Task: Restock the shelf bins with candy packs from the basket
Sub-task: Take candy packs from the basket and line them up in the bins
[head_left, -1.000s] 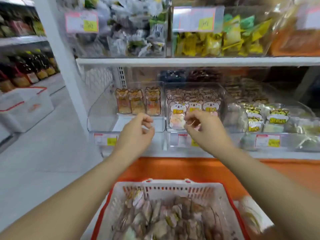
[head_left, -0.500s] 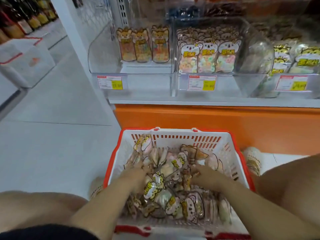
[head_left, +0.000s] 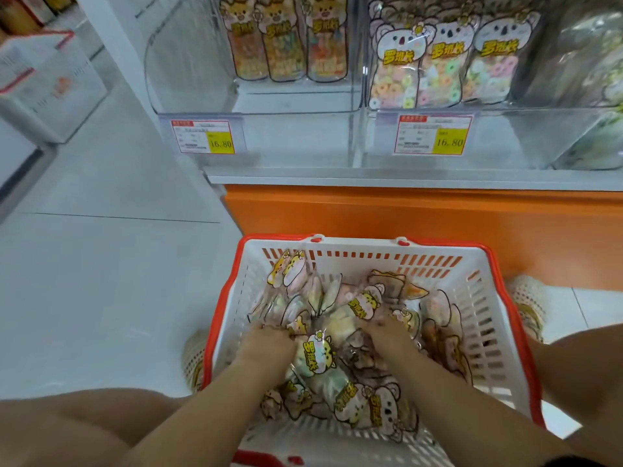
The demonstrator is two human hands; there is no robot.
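Candy packs [head_left: 315,355], glossy animal-print pouches | heaped in red-rimmed white basket [head_left: 357,264], lower centre | left hand [head_left: 269,345], right hand [head_left: 387,335] buried among them to pick; grips hidden.

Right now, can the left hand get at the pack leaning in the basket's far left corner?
Probably yes. The left hand is in the basket among the packs, and the corner pack leans just beyond it, uncovered, with nothing between them but loose packs.

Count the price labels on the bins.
2: the left price label on the left bin, the right price label on the koala-pack bin. Others may be out of frame.
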